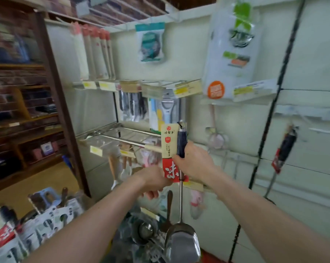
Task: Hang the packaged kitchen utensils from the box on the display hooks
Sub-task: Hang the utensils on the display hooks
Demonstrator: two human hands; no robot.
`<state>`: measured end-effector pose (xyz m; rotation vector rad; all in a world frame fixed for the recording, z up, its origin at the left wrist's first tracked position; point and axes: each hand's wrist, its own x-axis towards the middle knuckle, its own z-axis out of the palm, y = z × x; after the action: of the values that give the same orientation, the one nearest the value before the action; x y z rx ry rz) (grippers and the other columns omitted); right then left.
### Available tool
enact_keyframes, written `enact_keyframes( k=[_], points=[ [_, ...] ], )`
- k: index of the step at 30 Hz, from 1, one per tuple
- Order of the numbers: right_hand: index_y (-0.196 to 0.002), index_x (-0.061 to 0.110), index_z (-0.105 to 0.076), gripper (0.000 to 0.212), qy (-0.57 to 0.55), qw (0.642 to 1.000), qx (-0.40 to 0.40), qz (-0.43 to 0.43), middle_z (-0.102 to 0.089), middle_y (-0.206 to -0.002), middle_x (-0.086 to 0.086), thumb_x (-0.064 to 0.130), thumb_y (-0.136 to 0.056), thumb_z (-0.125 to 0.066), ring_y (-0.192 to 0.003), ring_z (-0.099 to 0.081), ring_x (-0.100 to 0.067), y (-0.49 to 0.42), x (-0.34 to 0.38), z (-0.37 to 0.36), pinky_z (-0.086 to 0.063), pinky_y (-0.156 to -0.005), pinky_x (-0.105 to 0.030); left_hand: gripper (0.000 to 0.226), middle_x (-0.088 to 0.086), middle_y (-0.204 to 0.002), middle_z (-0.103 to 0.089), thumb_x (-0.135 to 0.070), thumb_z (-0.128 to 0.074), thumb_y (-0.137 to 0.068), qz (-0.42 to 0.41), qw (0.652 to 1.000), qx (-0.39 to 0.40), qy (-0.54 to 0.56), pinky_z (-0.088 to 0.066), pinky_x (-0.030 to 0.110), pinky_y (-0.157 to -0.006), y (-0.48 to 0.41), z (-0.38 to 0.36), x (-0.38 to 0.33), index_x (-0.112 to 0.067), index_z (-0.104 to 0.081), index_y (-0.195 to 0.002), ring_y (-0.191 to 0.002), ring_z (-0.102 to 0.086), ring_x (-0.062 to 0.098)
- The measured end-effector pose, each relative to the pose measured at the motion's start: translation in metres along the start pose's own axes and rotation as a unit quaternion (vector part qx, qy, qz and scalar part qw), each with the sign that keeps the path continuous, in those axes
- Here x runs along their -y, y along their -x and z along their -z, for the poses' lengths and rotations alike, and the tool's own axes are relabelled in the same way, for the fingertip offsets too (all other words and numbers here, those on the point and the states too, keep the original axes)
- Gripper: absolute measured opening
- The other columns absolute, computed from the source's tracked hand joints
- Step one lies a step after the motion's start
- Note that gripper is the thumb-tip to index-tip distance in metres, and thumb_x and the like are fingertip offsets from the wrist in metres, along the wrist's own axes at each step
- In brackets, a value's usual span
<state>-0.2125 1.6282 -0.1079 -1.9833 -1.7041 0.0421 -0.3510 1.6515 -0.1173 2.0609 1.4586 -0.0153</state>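
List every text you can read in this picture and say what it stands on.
"304", faint: red badge on the card.
Large white Chinese character, perhaps "味": card's red part, partly hidden by the right hand.
Small Chinese writing on the card: too blurred.
Price tags and hanging packs: too blurred to read.

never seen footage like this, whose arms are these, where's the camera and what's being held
No machine here: a person wears one camera on the head, so the view is theirs, facing a pale shop wall. The right hand grips a long steel spatula with a dark blue handle and a cream-and-red card label, held upright near the chrome display hooks. The left hand is at the card's lower edge; its grip is unclear. More packaged utensils lie lower left.
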Motion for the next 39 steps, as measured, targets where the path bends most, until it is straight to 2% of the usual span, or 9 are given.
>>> enact_keyframes(
  k=[2,4,7,10,17,22,27,31,39],
  points=[
    [-0.110,0.009,-0.052,0.038,0.011,1.000,0.000,-0.008,-0.064,-0.105,-0.011,0.041,-0.091,-0.047,-0.097,-0.061,-0.032,0.011,-0.019,0.011,-0.050,-0.077,-0.038,0.040,0.002,-0.098,-0.064,-0.048,-0.057,-0.090,-0.032,0.999,-0.029,0.027,-0.054,0.029,-0.071,-0.007,-0.001,-0.010,-0.013,-0.059,-0.110,-0.084,-0.063,0.016],
    [-0.104,0.015,-0.054,0.034,0.001,1.000,0.016,-0.012,-0.066,-0.095,-0.007,0.041,-0.085,-0.045,-0.085,-0.063,-0.028,0.021,-0.035,0.019,-0.053,-0.069,-0.037,0.032,0.002,-0.106,-0.068,-0.037,-0.063,-0.088,-0.087,0.980,-0.044,0.176,-0.054,0.035,-0.077,-0.013,-0.001,-0.026,-0.015,-0.063,-0.110,-0.096,-0.064,0.019],
    [-0.097,0.023,-0.054,0.024,-0.013,0.998,0.058,-0.017,-0.064,-0.082,0.001,0.040,-0.082,-0.049,-0.074,-0.063,-0.021,0.037,-0.058,0.031,-0.051,-0.060,-0.034,0.013,0.006,-0.093,-0.070,-0.016,-0.060,-0.089,-0.144,0.890,-0.036,0.432,-0.053,0.037,-0.077,-0.013,-0.003,-0.064,-0.009,-0.066,-0.099,-0.091,-0.065,0.022],
    [-0.088,0.023,-0.053,0.012,-0.025,0.995,0.090,-0.020,-0.063,-0.077,0.002,0.034,-0.084,-0.052,-0.072,-0.062,-0.019,0.055,-0.077,0.045,-0.051,-0.060,-0.034,0.010,0.009,-0.081,-0.064,-0.016,-0.058,-0.091,-0.171,0.859,-0.018,0.482,-0.045,0.030,-0.069,-0.009,-0.012,-0.099,-0.010,-0.066,-0.092,-0.077,-0.059,0.021],
    [-0.087,0.027,-0.051,0.006,-0.069,0.985,0.154,-0.029,-0.065,-0.084,0.003,0.030,-0.091,-0.054,-0.069,-0.058,-0.010,0.095,-0.116,0.082,-0.051,-0.063,-0.025,0.035,0.013,-0.108,-0.068,-0.010,-0.046,-0.088,-0.235,0.800,0.222,0.505,-0.049,0.041,-0.089,-0.010,-0.036,-0.142,-0.006,-0.058,-0.120,-0.097,-0.063,0.026],
    [-0.102,0.024,-0.055,0.017,-0.061,0.990,0.109,-0.065,-0.069,-0.092,0.005,0.038,-0.092,-0.054,-0.081,-0.066,-0.010,0.111,-0.141,0.093,-0.057,-0.073,-0.029,0.032,0.013,-0.106,-0.063,-0.009,-0.041,-0.095,-0.246,0.841,0.200,0.438,-0.044,0.036,-0.084,-0.012,-0.051,-0.173,-0.017,-0.064,-0.116,-0.094,-0.056,0.024],
    [-0.087,0.021,-0.055,0.021,-0.007,0.992,0.013,-0.128,-0.066,-0.075,0.005,0.041,-0.088,-0.053,-0.069,-0.063,-0.013,0.115,-0.163,0.095,-0.051,-0.058,-0.029,0.016,0.002,-0.087,-0.069,-0.011,-0.059,-0.091,-0.267,0.890,0.055,0.366,-0.048,0.036,-0.078,-0.015,-0.064,-0.206,-0.021,-0.069,-0.100,-0.082,-0.060,0.019],
    [-0.078,0.022,-0.047,0.021,0.004,0.983,-0.034,-0.179,-0.060,-0.070,0.006,0.040,-0.088,-0.053,-0.064,-0.056,-0.013,0.115,-0.173,0.101,-0.039,-0.050,-0.026,0.010,-0.001,-0.096,-0.069,-0.022,-0.064,-0.089,-0.281,0.908,-0.032,0.309,-0.051,0.035,-0.080,-0.015,-0.071,-0.229,-0.021,-0.067,-0.098,-0.094,-0.064,0.020],
    [-0.100,0.014,-0.047,0.028,0.038,0.971,-0.067,-0.227,-0.061,-0.091,-0.004,0.039,-0.089,-0.053,-0.085,-0.057,-0.028,0.106,-0.180,0.106,-0.041,-0.066,-0.032,0.015,0.008,-0.102,-0.067,-0.016,-0.062,-0.086,-0.282,0.924,-0.009,0.257,-0.052,0.034,-0.080,-0.014,-0.070,-0.252,-0.013,-0.065,-0.100,-0.098,-0.064,0.022]
  ],
)
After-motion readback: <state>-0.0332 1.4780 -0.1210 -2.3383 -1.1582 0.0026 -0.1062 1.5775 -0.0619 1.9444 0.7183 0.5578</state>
